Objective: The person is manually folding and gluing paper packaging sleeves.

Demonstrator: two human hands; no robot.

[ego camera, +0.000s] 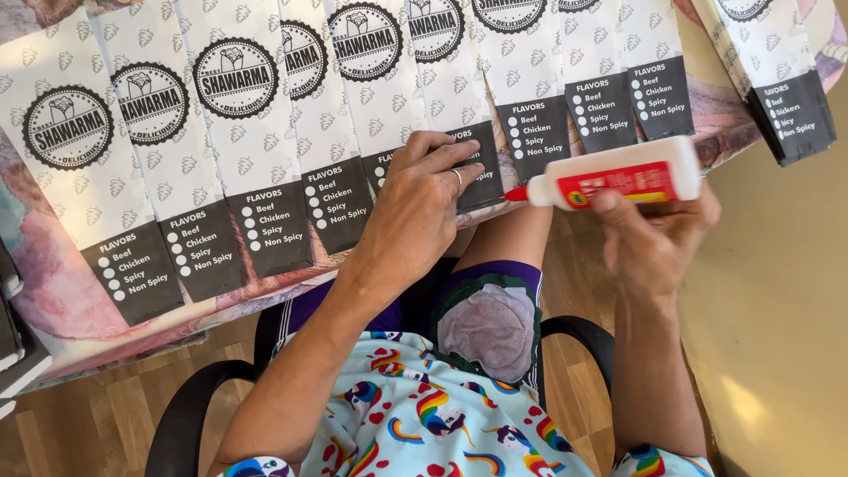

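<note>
Overlapping paper bags [265,132] fan leftward beyond the left hand [415,208], whose flat, spread fingers press one dark bag end. The right hand [649,238] pinches the glue bottle [618,181], nozzle beside those fingertips; steady pressure, thin bead seems best.

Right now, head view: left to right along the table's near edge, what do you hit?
Row of overlapping white paper sleeves with black ends → left hand pressing flat on one sleeve → red nozzle of the glue bottle → right hand gripping the bottle → separate sleeve at far right.
</note>
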